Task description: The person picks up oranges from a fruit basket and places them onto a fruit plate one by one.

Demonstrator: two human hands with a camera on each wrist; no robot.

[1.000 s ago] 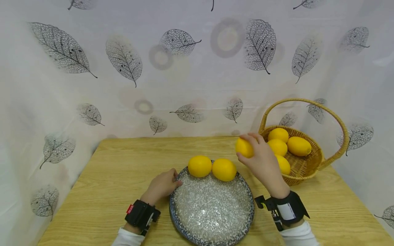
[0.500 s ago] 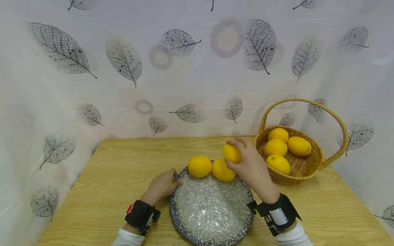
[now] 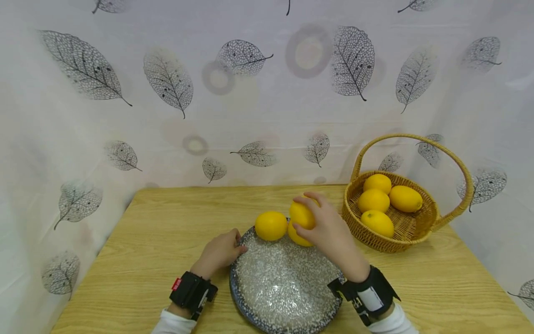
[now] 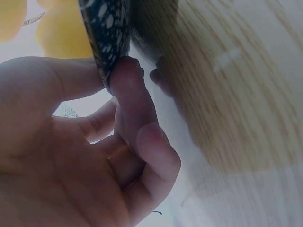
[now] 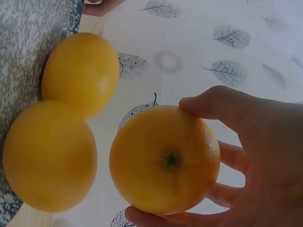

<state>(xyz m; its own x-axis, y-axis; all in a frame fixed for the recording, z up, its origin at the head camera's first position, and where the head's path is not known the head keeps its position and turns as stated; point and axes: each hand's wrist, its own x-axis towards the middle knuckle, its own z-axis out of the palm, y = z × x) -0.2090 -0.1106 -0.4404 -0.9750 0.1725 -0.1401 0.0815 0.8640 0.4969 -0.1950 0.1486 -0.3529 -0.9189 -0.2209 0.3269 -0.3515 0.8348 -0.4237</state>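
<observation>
A wooden table is carrying a wicker basket at its far right and a speckled plate at its near centre. The left hand is pinching the speckled plate by its left rim, thumb above, fingers curled below. The right hand, the nearer one to the work, is gripping a held fruit between thumb and fingers, above the plate's far edge. Four basket fruits are lying in the wicker basket; a left plate fruit and a right plate fruit are sitting at that far edge. Key relation: from the head, the held fruit is overlapping the right plate fruit; from the right wrist, a gap is showing. The plate's bare middle is lying nearer than the held fruit. A green stem mark is facing the right wrist, so any long axis is probably pointing that way
</observation>
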